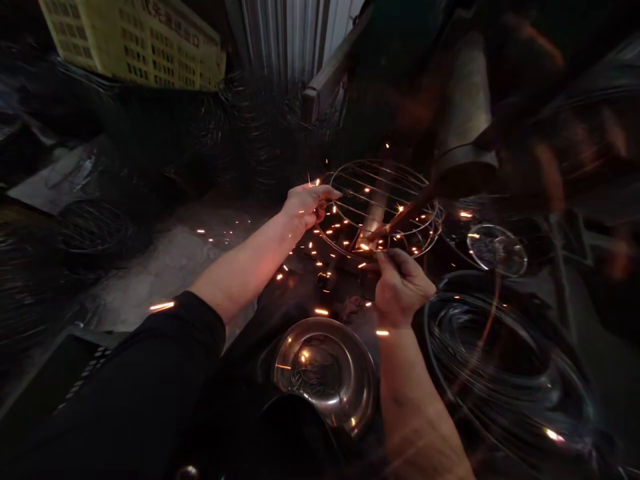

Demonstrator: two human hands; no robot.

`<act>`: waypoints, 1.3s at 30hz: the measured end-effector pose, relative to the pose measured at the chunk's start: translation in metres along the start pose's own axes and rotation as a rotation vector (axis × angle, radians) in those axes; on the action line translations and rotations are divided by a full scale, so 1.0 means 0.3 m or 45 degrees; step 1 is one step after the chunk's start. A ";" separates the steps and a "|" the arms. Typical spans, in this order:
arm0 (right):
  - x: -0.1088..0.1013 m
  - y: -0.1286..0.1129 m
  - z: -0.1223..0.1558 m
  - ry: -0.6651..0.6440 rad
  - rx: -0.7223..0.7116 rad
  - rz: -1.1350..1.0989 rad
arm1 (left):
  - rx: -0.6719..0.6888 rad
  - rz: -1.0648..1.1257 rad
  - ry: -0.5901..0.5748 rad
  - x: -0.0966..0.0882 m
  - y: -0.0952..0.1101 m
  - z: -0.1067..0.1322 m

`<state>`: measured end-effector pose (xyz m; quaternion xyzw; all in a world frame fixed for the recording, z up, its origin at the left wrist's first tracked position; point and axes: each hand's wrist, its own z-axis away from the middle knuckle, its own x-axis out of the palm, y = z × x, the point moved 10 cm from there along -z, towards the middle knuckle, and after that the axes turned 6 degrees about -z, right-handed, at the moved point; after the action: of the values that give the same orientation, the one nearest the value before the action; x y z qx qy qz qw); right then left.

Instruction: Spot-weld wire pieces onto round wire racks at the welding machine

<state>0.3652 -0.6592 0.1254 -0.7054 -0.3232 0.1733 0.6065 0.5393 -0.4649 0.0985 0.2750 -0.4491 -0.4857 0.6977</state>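
Steel bowl (325,373) low centre, coiled wire (510,373) just to its right. Yellow crate (135,40) upper left, above dark wire stacks (240,133). Small round dish (496,248) at right, lit by sparks (320,253).

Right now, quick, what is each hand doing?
Left hand: closed on the left rim of the round wire rack.
Right hand: fingers pinched at the rack's near rim, amid sparks.

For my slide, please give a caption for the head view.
Both hands, left hand and right hand, hold a round wire rack amid flying sparks.
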 end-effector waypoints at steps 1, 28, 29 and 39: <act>0.000 0.003 0.000 -0.012 0.011 -0.010 | 0.032 -0.028 -0.016 0.002 0.008 0.002; 0.000 0.056 -0.004 -0.113 0.168 -0.143 | 0.132 -0.090 -0.129 0.011 0.047 -0.005; 0.000 0.055 -0.006 -0.111 0.166 -0.150 | 0.126 -0.087 -0.128 0.013 0.048 -0.005; 0.010 0.044 -0.032 -0.124 0.175 -0.137 | 0.024 0.001 -0.005 0.006 0.015 -0.046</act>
<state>0.3767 -0.6650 0.1149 -0.6345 -0.3772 0.1964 0.6454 0.5538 -0.4657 0.0966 0.2803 -0.4551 -0.4818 0.6944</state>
